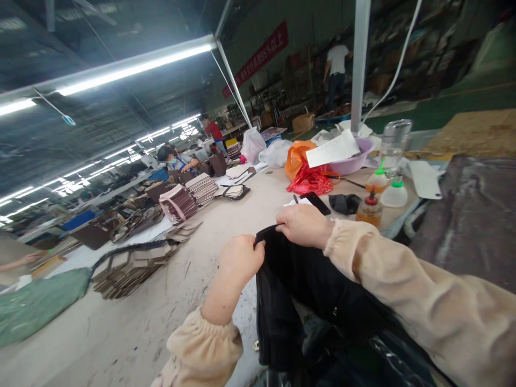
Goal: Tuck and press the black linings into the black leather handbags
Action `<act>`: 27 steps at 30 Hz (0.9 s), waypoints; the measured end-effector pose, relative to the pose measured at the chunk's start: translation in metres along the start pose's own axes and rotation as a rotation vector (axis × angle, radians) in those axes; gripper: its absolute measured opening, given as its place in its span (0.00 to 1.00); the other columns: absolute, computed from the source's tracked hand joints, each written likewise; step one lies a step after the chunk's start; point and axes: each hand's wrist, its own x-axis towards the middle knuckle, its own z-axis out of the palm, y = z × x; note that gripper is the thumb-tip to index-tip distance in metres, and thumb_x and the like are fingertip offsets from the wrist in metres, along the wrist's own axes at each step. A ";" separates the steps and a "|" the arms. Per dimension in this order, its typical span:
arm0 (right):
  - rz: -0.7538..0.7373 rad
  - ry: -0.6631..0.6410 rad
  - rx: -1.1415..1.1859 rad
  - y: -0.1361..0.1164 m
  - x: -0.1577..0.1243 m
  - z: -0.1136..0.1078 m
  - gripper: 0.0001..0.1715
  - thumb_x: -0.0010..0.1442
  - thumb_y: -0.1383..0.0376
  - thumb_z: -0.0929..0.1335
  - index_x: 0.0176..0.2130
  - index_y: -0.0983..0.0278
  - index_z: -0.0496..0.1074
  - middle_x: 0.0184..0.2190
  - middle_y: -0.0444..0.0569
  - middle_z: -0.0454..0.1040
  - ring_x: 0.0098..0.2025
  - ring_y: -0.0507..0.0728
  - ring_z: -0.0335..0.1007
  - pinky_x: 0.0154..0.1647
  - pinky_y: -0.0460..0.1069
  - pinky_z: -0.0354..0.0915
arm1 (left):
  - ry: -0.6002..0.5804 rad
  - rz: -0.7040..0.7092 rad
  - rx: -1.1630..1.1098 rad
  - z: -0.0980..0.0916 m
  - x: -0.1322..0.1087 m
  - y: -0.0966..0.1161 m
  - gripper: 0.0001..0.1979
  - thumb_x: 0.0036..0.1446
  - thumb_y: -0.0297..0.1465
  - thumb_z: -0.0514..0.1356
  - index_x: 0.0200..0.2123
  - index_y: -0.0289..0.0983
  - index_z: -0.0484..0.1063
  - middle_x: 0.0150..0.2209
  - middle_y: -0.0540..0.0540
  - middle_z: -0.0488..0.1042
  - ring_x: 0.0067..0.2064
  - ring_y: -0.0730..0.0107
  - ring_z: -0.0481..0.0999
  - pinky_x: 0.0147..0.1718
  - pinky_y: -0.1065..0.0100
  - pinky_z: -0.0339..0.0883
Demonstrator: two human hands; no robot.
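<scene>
A piece of black fabric (318, 274) hangs from both of my hands over the near side of the worktable. My left hand (242, 258) is closed on its upper left corner, thumb on top. Close beside it, my right hand (302, 223) pinches the top edge. A narrow strip runs down the fabric's left side, and a small metal piece (335, 310) shows on its face. Below lies dark, shiny material, partly hidden by the fabric and my right sleeve.
Stacks of brown pieces (135, 266) and a green bag (44, 303) lie left on the worktable (213, 247). A phone (317, 203), red plastic bag (309, 180), purple basin (350, 158) and small bottles (368, 209) stand beyond my right hand. A co-worker (181, 161) sits across the table.
</scene>
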 end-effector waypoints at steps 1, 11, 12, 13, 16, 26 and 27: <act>0.002 0.001 0.002 0.000 0.000 0.000 0.17 0.59 0.59 0.61 0.33 0.63 0.75 0.36 0.52 0.77 0.39 0.57 0.71 0.37 0.48 0.59 | 0.003 0.004 0.012 0.000 0.001 0.001 0.20 0.58 0.41 0.49 0.27 0.37 0.76 0.26 0.41 0.76 0.28 0.62 0.73 0.24 0.66 0.51; 0.044 0.030 0.025 -0.003 0.001 0.002 0.17 0.58 0.59 0.61 0.32 0.64 0.76 0.35 0.54 0.77 0.38 0.59 0.72 0.35 0.49 0.60 | 0.030 -0.024 0.034 0.004 0.005 0.007 0.21 0.60 0.38 0.46 0.26 0.38 0.75 0.26 0.42 0.76 0.29 0.64 0.73 0.25 0.67 0.51; 0.049 0.033 0.029 -0.003 0.000 0.003 0.18 0.58 0.59 0.61 0.32 0.64 0.76 0.34 0.54 0.77 0.38 0.59 0.72 0.35 0.49 0.60 | 0.028 -0.032 0.032 0.004 0.005 0.008 0.21 0.60 0.38 0.46 0.26 0.38 0.75 0.26 0.42 0.76 0.29 0.64 0.73 0.24 0.67 0.50; 0.054 0.038 0.036 -0.002 0.000 0.003 0.18 0.58 0.59 0.61 0.32 0.64 0.76 0.34 0.53 0.77 0.38 0.59 0.72 0.34 0.49 0.60 | 0.024 -0.040 0.031 0.004 0.004 0.008 0.21 0.60 0.38 0.46 0.26 0.38 0.75 0.26 0.42 0.76 0.29 0.64 0.73 0.24 0.67 0.50; 0.055 0.058 0.085 0.000 -0.001 0.005 0.18 0.59 0.58 0.60 0.30 0.62 0.76 0.32 0.51 0.77 0.37 0.59 0.72 0.35 0.49 0.60 | 0.014 -0.048 0.035 0.002 0.003 0.009 0.20 0.59 0.38 0.47 0.25 0.37 0.74 0.24 0.43 0.75 0.27 0.66 0.72 0.24 0.67 0.48; 0.038 0.081 0.197 0.005 0.002 0.012 0.16 0.57 0.62 0.60 0.27 0.62 0.74 0.30 0.52 0.77 0.34 0.59 0.71 0.32 0.50 0.59 | -0.096 -0.141 -0.014 -0.004 0.001 0.005 0.19 0.52 0.45 0.56 0.20 0.37 0.69 0.18 0.51 0.67 0.21 0.74 0.60 0.22 0.69 0.43; 0.033 0.072 0.211 0.006 0.002 0.012 0.16 0.56 0.62 0.60 0.27 0.62 0.74 0.30 0.52 0.77 0.33 0.59 0.71 0.32 0.50 0.59 | -0.103 -0.145 -0.014 -0.004 0.001 0.005 0.19 0.52 0.45 0.56 0.20 0.37 0.69 0.18 0.51 0.67 0.21 0.74 0.60 0.22 0.69 0.43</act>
